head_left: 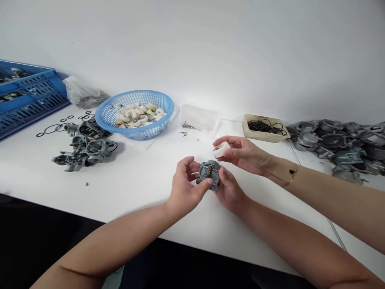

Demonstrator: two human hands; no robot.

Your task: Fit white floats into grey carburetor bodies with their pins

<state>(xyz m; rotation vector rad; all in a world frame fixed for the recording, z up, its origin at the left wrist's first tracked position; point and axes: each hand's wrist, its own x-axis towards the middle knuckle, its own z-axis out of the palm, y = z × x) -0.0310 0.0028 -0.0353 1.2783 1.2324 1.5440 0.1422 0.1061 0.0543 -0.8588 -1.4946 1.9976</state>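
Between my two hands is a grey metal carburetor body [213,170], its open side with brass jets facing up. My left hand [189,182] grips it from the left, thumb laid along its near edge. On the right side my right hand [231,188] is closed around it, thumb up against the rim. Just above, another person's hand [240,154] reaches in from the right, pinching a white plastic float [221,149]. The float is close over the carburetor body, apart from it as far as I can see.
A blue basket [102,116] contains white floats. Behind stand a white tray [206,114] with thin pins and a box [267,137] of black rings. Carburetor bodies lie at left [87,146] and are heaped at right [333,140]. A blue crate [45,90] stands far left.
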